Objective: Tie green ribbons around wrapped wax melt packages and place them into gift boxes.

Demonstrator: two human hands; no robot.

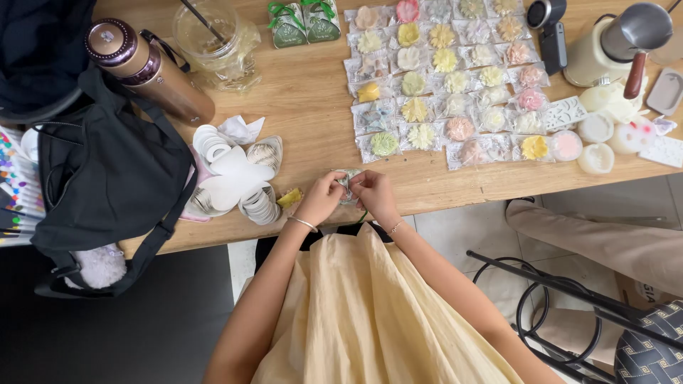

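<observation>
My left hand [321, 198] and my right hand [373, 196] meet at the near edge of the wooden table [313, 107]. Both pinch a small clear packet [348, 182] with a pale flower-shaped piece inside; fingers hide most of it. A small yellow piece [289, 198] lies just left of my left hand. Beyond my hands, several rows of wrapped flower-shaped pieces [445, 78] in yellow, pink, green and white cover the table.
A black bag [107, 171] and bronze flask [149, 67] sit at left, with sticker rolls and white paper [235, 178] beside them. A clear plastic jar [213, 39], two green gift boxes [304, 21], a cream jug [612, 46] and white moulds [596, 146] stand further back. Another person's legs [605, 242] and a black chair frame [555, 306] are at right.
</observation>
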